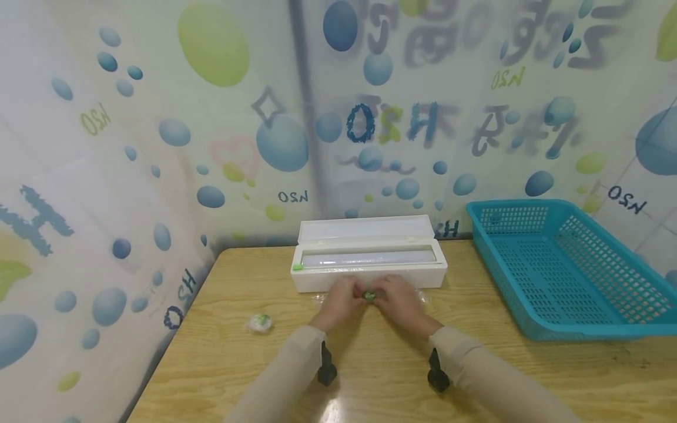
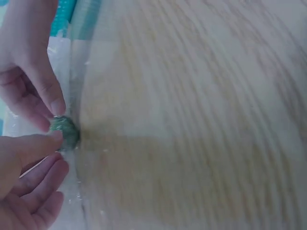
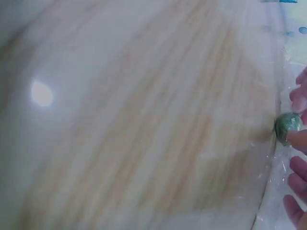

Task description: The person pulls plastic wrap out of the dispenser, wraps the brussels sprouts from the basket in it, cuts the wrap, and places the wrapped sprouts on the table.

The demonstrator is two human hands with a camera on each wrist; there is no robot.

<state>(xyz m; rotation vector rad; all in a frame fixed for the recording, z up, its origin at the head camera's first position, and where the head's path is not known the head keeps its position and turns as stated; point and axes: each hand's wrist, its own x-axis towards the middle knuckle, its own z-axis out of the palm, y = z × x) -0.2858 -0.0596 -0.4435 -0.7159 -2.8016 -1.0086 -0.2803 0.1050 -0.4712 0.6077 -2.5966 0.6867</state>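
A small, round green piece (image 2: 67, 132) under clear plastic film sits between both hands, in front of the white box. My left hand (image 1: 341, 302) pinches it from the left with thumb and fingertips. From the right, my right hand (image 1: 399, 301) pinches it too, close to the other hand. Clear film (image 3: 273, 184) spreads around the piece on the table, its edge showing in both wrist views. Just behind the hands stands the white cling film box (image 1: 370, 281), lid raised, with a film roll (image 1: 370, 258) inside. The kind of green piece cannot be made out.
A film-wrapped bundle (image 1: 260, 323) with some green in it lies on the wooden table (image 1: 222, 364), left of the hands. At the right stands a teal plastic basket (image 1: 520, 311). A patterned curtain (image 1: 238, 117) hangs behind the table.
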